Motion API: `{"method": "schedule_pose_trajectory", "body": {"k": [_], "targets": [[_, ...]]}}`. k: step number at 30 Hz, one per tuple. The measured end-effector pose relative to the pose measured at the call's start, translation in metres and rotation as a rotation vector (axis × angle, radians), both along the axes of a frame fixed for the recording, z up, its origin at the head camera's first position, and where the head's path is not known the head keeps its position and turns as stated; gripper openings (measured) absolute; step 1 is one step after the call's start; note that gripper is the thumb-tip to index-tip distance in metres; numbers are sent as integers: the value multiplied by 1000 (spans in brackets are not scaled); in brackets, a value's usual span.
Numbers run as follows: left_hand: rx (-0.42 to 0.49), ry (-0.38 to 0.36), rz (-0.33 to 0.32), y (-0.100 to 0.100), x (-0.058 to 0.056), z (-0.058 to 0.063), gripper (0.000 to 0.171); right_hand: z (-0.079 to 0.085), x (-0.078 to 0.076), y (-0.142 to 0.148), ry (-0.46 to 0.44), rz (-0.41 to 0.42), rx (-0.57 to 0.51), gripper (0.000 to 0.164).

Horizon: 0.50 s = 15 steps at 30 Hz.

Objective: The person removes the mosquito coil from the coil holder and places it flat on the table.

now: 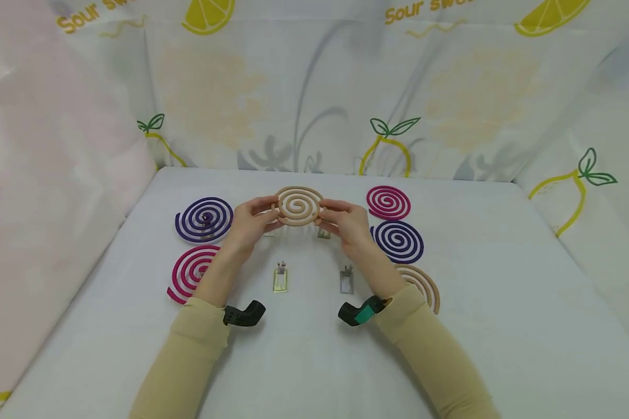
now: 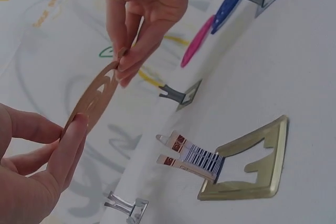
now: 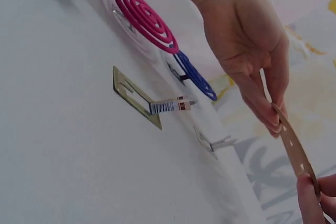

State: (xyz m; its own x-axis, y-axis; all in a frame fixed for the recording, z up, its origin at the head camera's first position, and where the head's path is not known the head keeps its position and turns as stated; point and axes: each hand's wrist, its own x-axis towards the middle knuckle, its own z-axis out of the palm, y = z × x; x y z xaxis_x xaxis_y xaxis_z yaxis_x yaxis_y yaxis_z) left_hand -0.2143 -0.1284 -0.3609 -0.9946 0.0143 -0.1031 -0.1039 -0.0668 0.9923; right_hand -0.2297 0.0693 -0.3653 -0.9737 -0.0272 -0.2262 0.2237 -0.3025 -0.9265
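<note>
In the head view my left hand (image 1: 251, 224) and right hand (image 1: 350, 224) pinch opposite edges of a tan mosquito coil (image 1: 297, 206), held up above the far part of the table. The left wrist view shows the coil (image 2: 94, 98) tilted, nearly edge-on, between thumbs and fingers. Beneath it, small metal coil stands rise from the table: a gold stand (image 1: 280, 279), a silver stand (image 1: 346, 280) and, partly behind the hands, another stand (image 1: 323, 233). The gold stand's (image 2: 247, 166) upright prongs carry a striped barcode label.
On the left, a purple-blue coil (image 1: 204, 220) and a pink coil (image 1: 188, 273) sit raised on stands. Along the right lie a pink coil (image 1: 389, 202), a purple-blue coil (image 1: 398, 241) and a tan coil (image 1: 424, 285), partly behind the forearm. A printed curtain (image 1: 314, 87) closes off the back.
</note>
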Motion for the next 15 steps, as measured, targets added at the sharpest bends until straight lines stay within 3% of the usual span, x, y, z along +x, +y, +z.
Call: {"method": "schedule_pose_trajectory", "body": {"k": [6,15], "targets": [[10,4,-28,12,0,-2,45,1,1,18,-4,39,79,35],[29,32,-38,37,-7,6,42,11,-1,48,12,83,148,40]]}}
